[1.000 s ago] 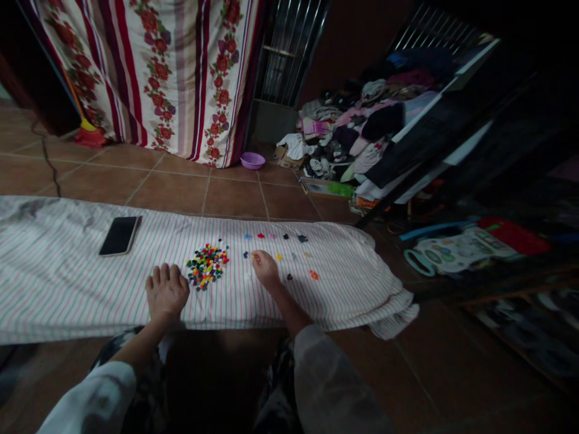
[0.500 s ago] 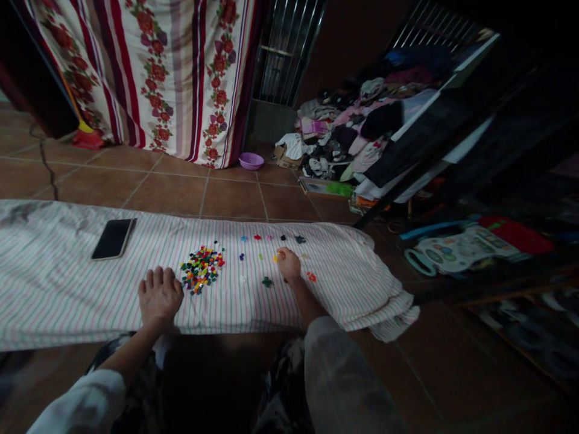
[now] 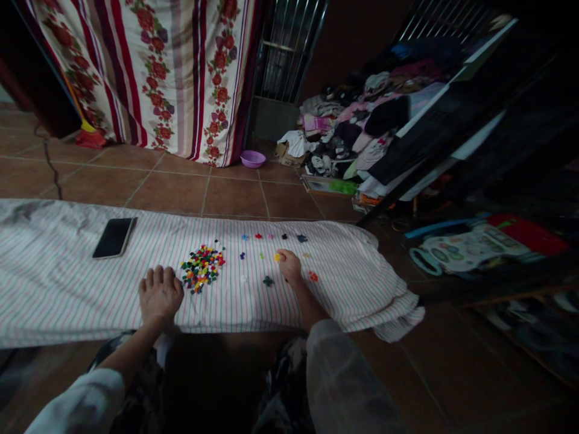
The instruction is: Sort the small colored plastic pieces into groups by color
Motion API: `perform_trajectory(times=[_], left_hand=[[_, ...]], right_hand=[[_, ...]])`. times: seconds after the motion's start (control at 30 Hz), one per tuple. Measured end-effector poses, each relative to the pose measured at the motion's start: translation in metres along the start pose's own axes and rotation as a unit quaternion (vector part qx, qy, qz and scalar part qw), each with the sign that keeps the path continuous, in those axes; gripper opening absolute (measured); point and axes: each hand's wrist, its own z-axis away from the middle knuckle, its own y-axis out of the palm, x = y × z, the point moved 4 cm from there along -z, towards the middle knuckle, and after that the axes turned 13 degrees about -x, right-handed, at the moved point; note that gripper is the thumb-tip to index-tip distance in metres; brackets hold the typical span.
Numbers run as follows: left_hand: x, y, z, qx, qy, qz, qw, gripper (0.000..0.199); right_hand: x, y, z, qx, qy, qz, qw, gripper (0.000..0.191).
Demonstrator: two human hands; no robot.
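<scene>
My left hand (image 3: pixel 160 293) lies on the striped cloth (image 3: pixel 108 295), fingers side by side and slightly apart, holding nothing I can see. Just right of it is a heap of small, multicoloured plastic pieces (image 3: pixel 202 267). My right hand (image 3: pixel 290 265) is closed in a pinch, its fingertips on a small yellow piece (image 3: pixel 277 257). Around it lie small groups sorted by colour: light blue (image 3: pixel 245 237), red (image 3: pixel 258 235), black (image 3: pixel 284 236), dark grey (image 3: pixel 301 239), purple (image 3: pixel 242 255), dark green (image 3: pixel 268 281), white (image 3: pixel 245 278) and orange (image 3: pixel 313 276). My right hand and forearm hide part of the cloth.
A phone (image 3: pixel 114 237) lies on the cloth at the left. Beyond the cloth, a purple basin (image 3: pixel 253 159) stands on the tiled floor by a floral curtain (image 3: pixel 185 78). A heap of clothes (image 3: pixel 357 120) is at the back right, and a dark slanting bar (image 3: pixel 384 205) rises past the cloth's right end.
The view has shifted slightly. My right hand stays at the yellow pieces with its fingers pinched, and my left hand has not moved on the cloth.
</scene>
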Motion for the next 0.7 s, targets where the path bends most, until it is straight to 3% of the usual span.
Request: perform_trajectory(times=[0.7], left_hand=[[0.0022, 0.0049, 0.0006, 0.001, -0.001, 0.006, 1.0, 0.041]], right_hand=[[0.0061, -0.0012, 0.0017, -0.037, -0.027, -0.005, 0.999, 0.037]])
